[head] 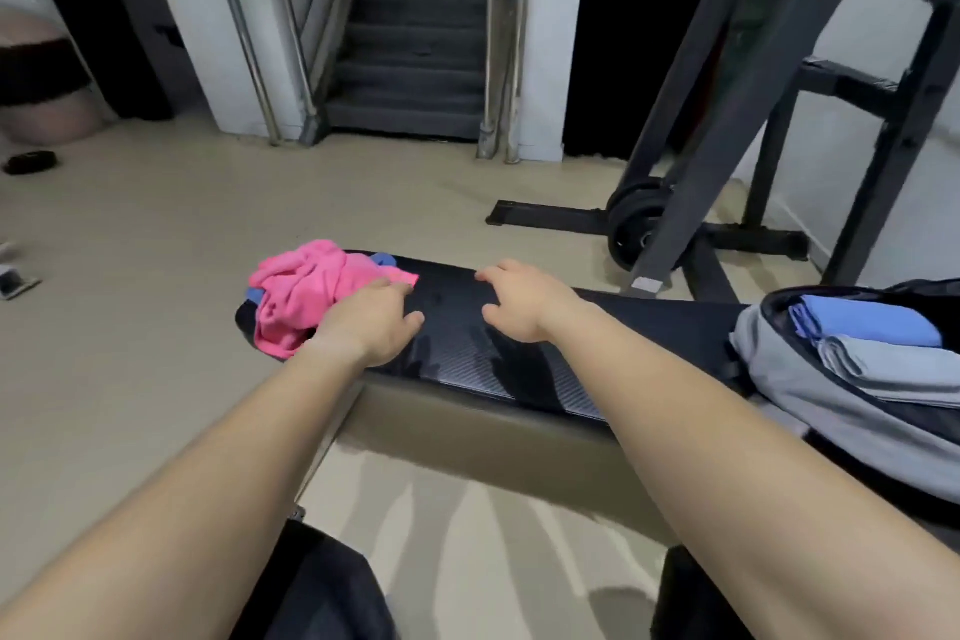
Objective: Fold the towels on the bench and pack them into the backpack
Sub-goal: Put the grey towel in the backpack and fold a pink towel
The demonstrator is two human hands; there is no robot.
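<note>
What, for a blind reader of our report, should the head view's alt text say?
A person's left hand rests on a crumpled pink towel at one end of a black bench, the right hand empty beside it. At right, an open grey backpack holds a blue towel and a grey towel, both folded.

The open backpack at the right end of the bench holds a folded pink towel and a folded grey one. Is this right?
No. In the head view the backpack holds a folded blue towel, not a pink one, and a folded grey towel. The rest is right.
</note>
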